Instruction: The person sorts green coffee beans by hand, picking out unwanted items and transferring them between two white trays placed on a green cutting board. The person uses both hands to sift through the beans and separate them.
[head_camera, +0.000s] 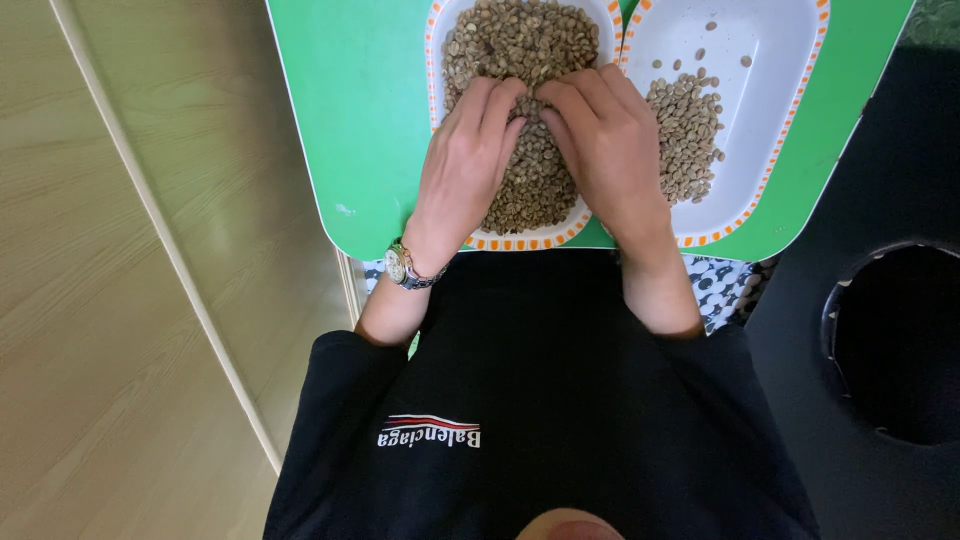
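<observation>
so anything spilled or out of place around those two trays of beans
Nothing stands out. The beans fill the left white tray, and a smaller pile sits in the right white tray. None lie on the green board. The left hand and right hand rest in the left tray's beans.

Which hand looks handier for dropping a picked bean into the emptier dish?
Probably the right hand: it lies beside the emptier dish, while the left hand rests over the full dish.
</observation>
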